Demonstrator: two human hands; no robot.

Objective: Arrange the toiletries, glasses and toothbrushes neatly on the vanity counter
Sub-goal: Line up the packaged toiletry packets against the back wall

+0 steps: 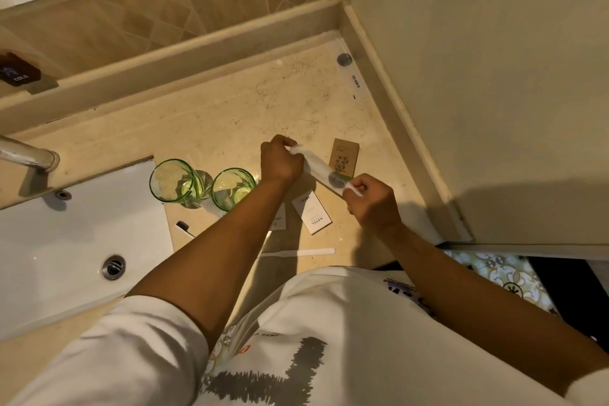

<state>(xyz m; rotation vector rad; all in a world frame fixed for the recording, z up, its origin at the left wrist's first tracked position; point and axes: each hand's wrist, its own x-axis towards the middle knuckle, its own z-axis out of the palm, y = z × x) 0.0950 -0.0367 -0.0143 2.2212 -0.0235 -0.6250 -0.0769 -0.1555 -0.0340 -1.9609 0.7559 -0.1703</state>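
Observation:
Both hands hold a clear plastic packet (318, 164) just above the beige vanity counter (211, 115). My left hand (280, 158) pinches its far end, my right hand (370, 199) its near end. Two green-tinted glasses (173, 183) (232, 188) stand upright side by side near the sink. A brown flower-printed box (344, 155) lies beyond the packet. A white "HOTEL" box (313, 212) lies below it; a second white box (279, 217) is mostly hidden under my left forearm. A white toothbrush (300, 252) lies near the front edge. Another toothbrush's dark head (182, 226) shows beside the sink.
The white sink (66, 234) with its drain (113, 267) sits at left, a metal tap (26, 155) over it. A raised ledge and tiled backsplash run along the back. A wall closes the right side. A small round metal disc (344, 59) lies in the far corner.

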